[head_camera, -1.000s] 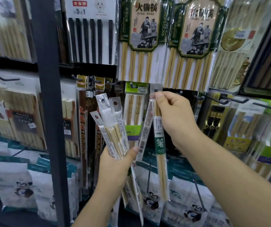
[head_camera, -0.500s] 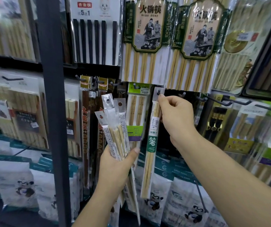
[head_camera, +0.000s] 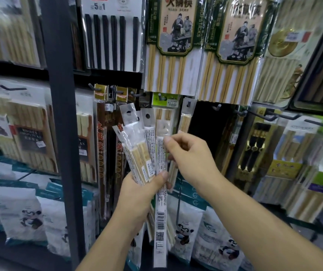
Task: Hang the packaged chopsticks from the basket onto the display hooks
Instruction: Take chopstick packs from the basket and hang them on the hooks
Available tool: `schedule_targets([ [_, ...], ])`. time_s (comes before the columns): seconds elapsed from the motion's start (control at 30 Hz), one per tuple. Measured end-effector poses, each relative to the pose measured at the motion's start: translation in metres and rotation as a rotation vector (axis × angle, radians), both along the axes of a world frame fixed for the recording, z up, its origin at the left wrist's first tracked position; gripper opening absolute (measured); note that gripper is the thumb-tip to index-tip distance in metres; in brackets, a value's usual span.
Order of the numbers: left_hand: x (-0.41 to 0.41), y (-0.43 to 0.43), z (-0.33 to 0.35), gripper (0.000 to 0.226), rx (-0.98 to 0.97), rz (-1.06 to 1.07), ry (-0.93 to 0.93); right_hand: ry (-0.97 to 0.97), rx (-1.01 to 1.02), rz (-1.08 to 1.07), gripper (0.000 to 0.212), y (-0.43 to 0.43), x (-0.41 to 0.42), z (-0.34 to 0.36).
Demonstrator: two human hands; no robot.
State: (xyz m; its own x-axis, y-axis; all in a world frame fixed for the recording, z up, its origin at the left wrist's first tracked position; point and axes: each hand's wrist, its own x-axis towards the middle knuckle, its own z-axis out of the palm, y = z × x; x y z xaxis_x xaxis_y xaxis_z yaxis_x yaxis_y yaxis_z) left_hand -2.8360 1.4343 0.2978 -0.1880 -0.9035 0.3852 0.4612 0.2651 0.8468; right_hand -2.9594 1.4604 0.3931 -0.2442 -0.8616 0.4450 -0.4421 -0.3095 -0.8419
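Before display hooks (head_camera: pixel 218 107): left hand (head_camera: pixel 141 194) grips fanned chopstick packs (head_camera: pixel 137 153); right hand (head_camera: pixel 192 160) pinches top of rightmost pack (head_camera: pixel 160 216)

Chopstick packs (head_camera: pixel 137 153) fan upright; a single pack (head_camera: pixel 186 122) hangs on its hook (head_camera: pixel 189 103).

Upright: a dark metal post (head_camera: pixel 59 114) stands before me, left of centre.
Lower shelf: white panda-printed bags (head_camera: pixel 18 210) in rows.
Light: dim, with glare on wrapping overhead.

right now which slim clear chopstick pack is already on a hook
The lone pack hanging right of the green-topped pack; the other packs are fanned in the left hand.
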Motion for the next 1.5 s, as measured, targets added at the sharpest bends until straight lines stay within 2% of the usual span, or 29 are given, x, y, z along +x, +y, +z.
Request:
schedule_targets([
  [0.1,-0.001,0.003,0.002,0.039,-0.012,-0.055,0.017,-0.031,0.021,0.018,0.016,0.001,0.001,0.002],
  [0.23,-0.002,0.003,0.003,0.041,-0.041,-0.048,-0.019,-0.06,-0.004,0.009,0.014,0.001,-0.002,0.004],
  [0.37,-0.003,0.0,-0.001,0.042,0.019,0.0,-0.038,-0.062,-0.154,-0.072,0.026,0.001,-0.005,0.017],
  [0.47,-0.004,-0.001,-0.004,0.033,0.078,0.011,-0.01,-0.117,-0.235,-0.113,0.029,-0.001,-0.012,0.03],
  [0.57,-0.003,-0.002,-0.006,0.046,0.106,0.024,0.011,-0.137,-0.254,-0.149,0.03,-0.005,-0.016,0.037],
  [0.77,-0.004,-0.003,-0.008,0.053,0.116,0.042,0.016,-0.171,-0.237,-0.194,0.034,-0.01,-0.02,0.04],
  [1.0,-0.003,-0.004,-0.011,0.015,0.097,0.057,-0.026,-0.116,-0.24,-0.192,0.038,-0.011,-0.017,0.043],
  [1.3,-0.004,-0.005,-0.014,0.006,0.09,0.115,-0.04,-0.104,-0.241,-0.232,0.045,-0.014,-0.017,0.044],
  [1.5,-0.002,-0.004,-0.011,0.003,0.132,0.111,0.017,-0.063,-0.219,-0.278,0.042,-0.019,-0.023,0.035],
])
